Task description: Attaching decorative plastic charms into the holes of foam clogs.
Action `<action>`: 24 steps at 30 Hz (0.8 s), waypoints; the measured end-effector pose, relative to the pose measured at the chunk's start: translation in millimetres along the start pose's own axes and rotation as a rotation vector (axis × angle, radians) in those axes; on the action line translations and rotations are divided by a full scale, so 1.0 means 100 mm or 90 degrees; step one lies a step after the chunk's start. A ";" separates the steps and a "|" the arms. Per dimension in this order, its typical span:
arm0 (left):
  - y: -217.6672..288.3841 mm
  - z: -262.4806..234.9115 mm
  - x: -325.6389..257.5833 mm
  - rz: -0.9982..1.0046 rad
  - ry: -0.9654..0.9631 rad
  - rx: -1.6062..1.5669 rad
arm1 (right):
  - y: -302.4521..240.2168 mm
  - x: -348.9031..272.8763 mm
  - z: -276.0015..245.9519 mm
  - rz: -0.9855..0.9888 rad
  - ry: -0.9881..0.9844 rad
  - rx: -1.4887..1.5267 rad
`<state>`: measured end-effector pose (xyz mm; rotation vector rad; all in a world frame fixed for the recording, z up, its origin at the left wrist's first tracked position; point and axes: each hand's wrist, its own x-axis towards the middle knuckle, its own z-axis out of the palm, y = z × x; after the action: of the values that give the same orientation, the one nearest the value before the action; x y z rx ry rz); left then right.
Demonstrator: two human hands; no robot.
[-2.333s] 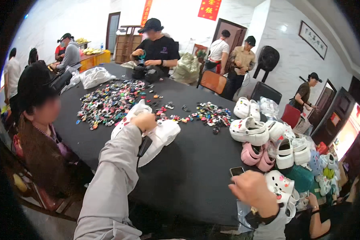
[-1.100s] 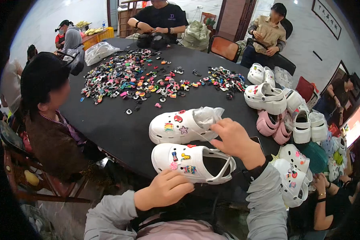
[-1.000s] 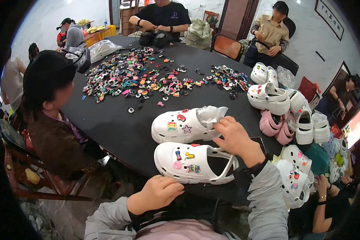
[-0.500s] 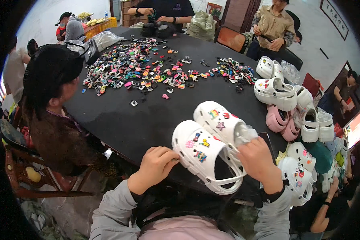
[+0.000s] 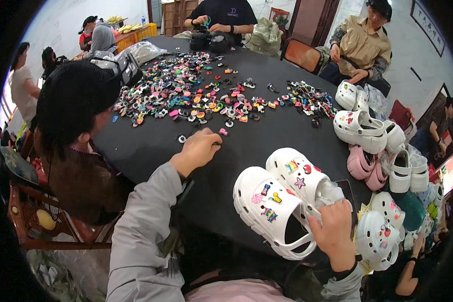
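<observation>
A pair of white clogs (image 5: 267,211) decorated with colourful shoe charms (image 5: 273,200) is in front of me, toes pointing away. My right hand (image 5: 333,234) is closed around the clogs' heel straps. Clear plastic stuffing (image 5: 330,193) shows inside the right clog. My left hand (image 5: 199,149) is stretched out over the black table, its fingers bent and pressed together. Whether anything small is between them is hidden. Just beyond its fingertips lies a pink charm (image 5: 223,132), and a white and black charm (image 5: 181,139) lies left of the hand.
A wide heap of loose charms (image 5: 176,85) covers the far left of the table (image 5: 141,151), with a smaller pile (image 5: 307,98) to its right. White and pink clogs (image 5: 362,131) are stacked along the right edge. A person in a black cap (image 5: 75,131) sits close on my left.
My left hand has moved from beside the clog's toe forward to the loose charms. The clogs, in my right hand, sit a little lower and further right in view.
</observation>
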<state>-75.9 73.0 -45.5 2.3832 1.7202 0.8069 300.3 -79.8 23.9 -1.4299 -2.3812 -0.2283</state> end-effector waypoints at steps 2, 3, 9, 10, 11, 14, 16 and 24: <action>-0.12 0.07 0.27 0.020 0.021 0.043 | 0.00 -0.03 0.12 0.004 0.055 -0.009; -0.17 0.10 0.43 -0.045 -0.019 0.032 | 0.01 -0.05 0.16 0.010 0.078 0.006; -0.23 0.35 1.00 -0.185 -0.055 0.047 | 0.05 -0.11 0.21 0.028 0.095 0.038; -0.25 0.38 1.03 -0.185 -0.053 0.052 | 0.05 -0.11 0.22 0.031 0.094 0.040; -0.28 0.40 1.04 -0.181 -0.068 0.059 | 0.05 -0.11 0.22 0.034 0.095 0.040; -0.37 0.34 1.03 -0.196 -0.086 0.037 | 0.06 -0.11 0.24 0.034 0.104 0.051; -0.38 0.24 0.97 -0.186 0.002 -0.142 | 0.07 -0.12 0.24 0.037 0.093 0.051; 0.22 -0.32 0.23 -0.278 -0.234 -0.974 | 0.09 -0.10 0.23 0.013 0.115 0.060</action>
<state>-67.0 79.3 -1.9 0.9694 0.7773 0.9521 307.2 -76.5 -1.9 -1.3311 -2.2015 -0.2264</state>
